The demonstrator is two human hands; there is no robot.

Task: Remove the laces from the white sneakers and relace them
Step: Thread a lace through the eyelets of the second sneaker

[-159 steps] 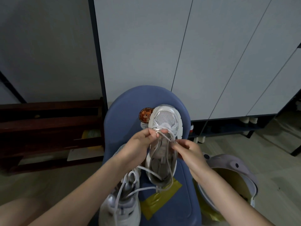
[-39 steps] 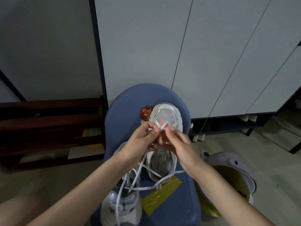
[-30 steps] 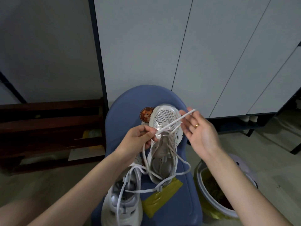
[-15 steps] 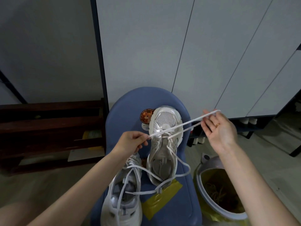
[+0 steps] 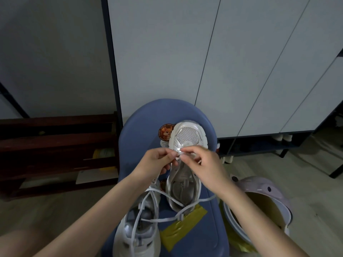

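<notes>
On the left of the blue chair seat, the nearer sneaker lay still threaded, its cords loose. The left hand pinched a stretch of the white lace between thumb and curled fingers. Just beside it, the right hand pinched the same lace with its fingertips at the front eyelets of the farther sneaker, which lay along the seat, toe away from the person. The step looked like threading at the lowest eyelets, though the hands hid the holes, so unlacing could not be ruled out. The next move would call for feeding the lace tip cleanly through one eyelet and drawing the slack through evenly. A round squirrel sticker carried rim lettering too small to read.
</notes>
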